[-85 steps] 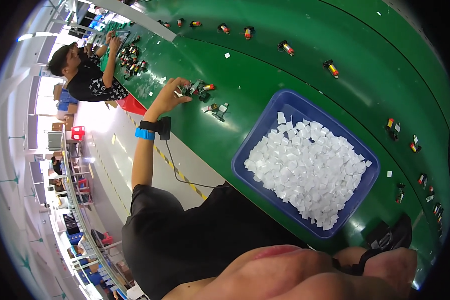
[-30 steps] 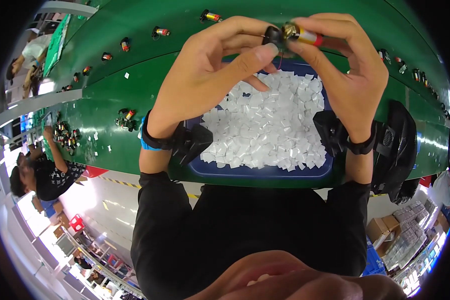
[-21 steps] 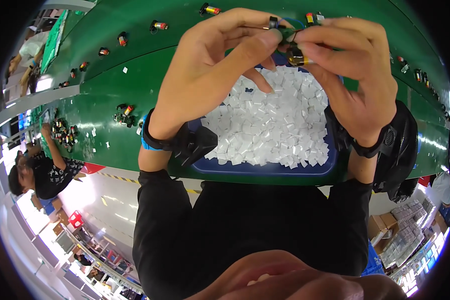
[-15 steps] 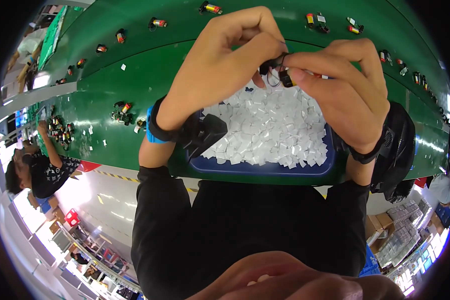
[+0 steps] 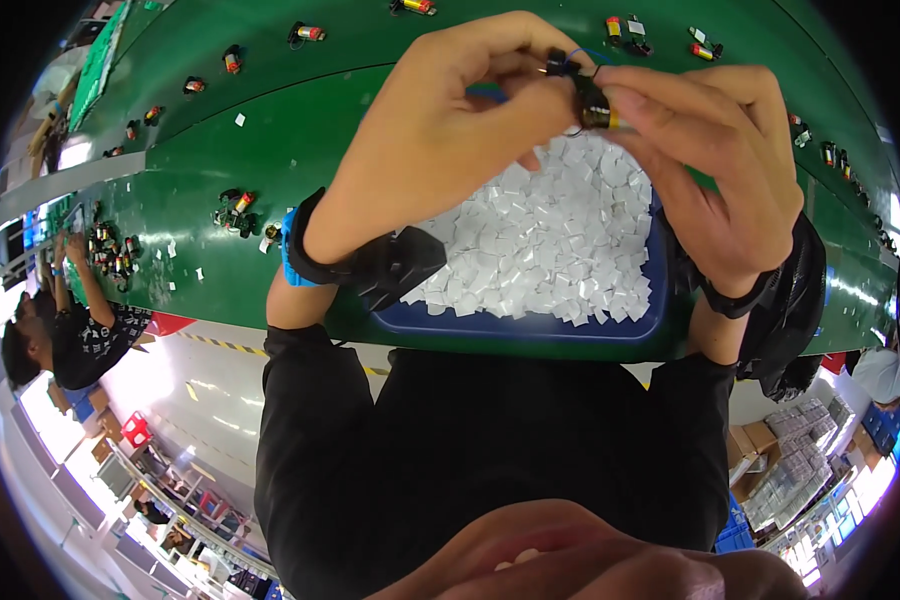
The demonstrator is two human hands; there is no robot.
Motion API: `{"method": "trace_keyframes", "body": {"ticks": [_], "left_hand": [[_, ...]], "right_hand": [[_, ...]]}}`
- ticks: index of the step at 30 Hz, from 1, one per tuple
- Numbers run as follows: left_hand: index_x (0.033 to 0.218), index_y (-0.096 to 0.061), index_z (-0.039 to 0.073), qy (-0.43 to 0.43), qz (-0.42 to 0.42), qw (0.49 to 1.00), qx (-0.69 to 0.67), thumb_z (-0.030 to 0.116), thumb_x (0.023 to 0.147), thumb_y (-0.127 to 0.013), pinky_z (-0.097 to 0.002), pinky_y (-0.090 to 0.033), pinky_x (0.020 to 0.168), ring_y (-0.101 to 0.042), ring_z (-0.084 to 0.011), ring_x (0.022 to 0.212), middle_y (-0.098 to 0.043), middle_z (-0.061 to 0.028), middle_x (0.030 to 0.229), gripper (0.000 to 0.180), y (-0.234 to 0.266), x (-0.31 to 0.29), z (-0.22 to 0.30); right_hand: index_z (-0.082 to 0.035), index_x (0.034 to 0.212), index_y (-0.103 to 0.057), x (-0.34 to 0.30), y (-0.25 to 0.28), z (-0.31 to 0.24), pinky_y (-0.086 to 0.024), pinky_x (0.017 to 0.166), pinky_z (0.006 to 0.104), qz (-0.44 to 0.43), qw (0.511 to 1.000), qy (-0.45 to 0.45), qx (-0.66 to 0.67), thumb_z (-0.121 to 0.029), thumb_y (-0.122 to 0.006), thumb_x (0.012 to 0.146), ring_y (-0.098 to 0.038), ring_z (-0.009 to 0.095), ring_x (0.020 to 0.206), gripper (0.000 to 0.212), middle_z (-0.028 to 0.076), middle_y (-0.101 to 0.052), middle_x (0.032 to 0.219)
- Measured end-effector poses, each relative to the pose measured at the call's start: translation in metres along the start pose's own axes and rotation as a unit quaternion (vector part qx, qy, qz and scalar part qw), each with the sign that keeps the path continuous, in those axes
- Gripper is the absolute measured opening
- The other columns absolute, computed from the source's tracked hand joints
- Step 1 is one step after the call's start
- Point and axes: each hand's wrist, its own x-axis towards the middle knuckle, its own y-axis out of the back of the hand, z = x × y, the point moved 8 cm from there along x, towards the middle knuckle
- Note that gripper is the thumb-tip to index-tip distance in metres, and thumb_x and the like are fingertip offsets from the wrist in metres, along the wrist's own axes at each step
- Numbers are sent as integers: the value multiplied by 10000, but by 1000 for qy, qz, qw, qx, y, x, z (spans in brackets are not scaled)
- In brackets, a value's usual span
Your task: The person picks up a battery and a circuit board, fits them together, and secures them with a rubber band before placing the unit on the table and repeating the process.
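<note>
Between my two hands, above the far side of a blue tray (image 5: 530, 330), is a small wired assembly (image 5: 592, 105). It has black parts, thin wires and a dark cylinder with a yellow end, like a small battery. My left hand (image 5: 460, 125) is closed, its thumb and fingers pinching the assembly's left side. From the right, my right hand (image 5: 720, 165) pinches the cylinder end between thumb and fingers. Fingers partly hide the assembly. Beneath them, the tray is heaped with small white square pieces (image 5: 545, 245).
More wired assemblies with red-and-yellow cylinders (image 5: 310, 34) lie spaced along the green surface (image 5: 300, 130) at the back. A cluster (image 5: 238, 212) lies left of my arm. Farther left, a co-worker (image 5: 95, 335) reaches toward a pile of assemblies (image 5: 112, 250). A black bag (image 5: 795, 300) hangs at right.
The assembly has turned and risen slightly in my fingers, and more of its cylinder end shows. My right hand has shifted a little right. The rear assemblies have slid left; both the co-worker's hands now show.
</note>
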Motion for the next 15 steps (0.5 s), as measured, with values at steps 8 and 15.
{"method": "trace_keyframes", "body": {"ticks": [8, 15], "left_hand": [[1221, -607, -58, -99, -44, 986, 126, -51, 902, -641, -302, -600, 693, -652, -152, 834, -660, -118, 1018, 321, 0, 0, 11], [1185, -635, -41, -138, 2, 990, 20, 31, 889, -724, -277, -596, 724, -686, -154, 861, -687, -109, 1057, 318, 5, 6, 0]], "right_hand": [[27, 872, -721, 2, 2, -4, -517, 673, 277, 15, 998, 21, -62, 48, -816, 695, -617, 218, 797, 201, 108, -751, 948], [31, 934, -722, -2, -1, -4, -517, 680, 247, 56, 997, -4, -59, 47, -820, 708, -620, 183, 793, 248, 96, -697, 1004]]}}
